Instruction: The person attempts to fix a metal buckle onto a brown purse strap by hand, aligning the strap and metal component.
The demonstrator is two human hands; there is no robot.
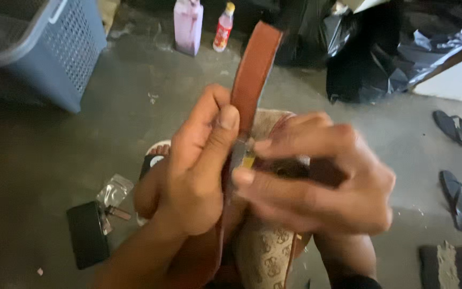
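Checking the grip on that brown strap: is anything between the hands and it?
Nothing visible. The left hand pinches the strap directly, thumb on its face. The right hand presses a small, blurred tool against it.

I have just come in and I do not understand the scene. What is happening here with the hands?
A person holds a brown leather strap upright over a patterned beige piece. The left hand grips the strap, thumb pressed on it. The right hand pinches a small tool with a yellow part against the strap's edge. A black case lies on the floor nearby.
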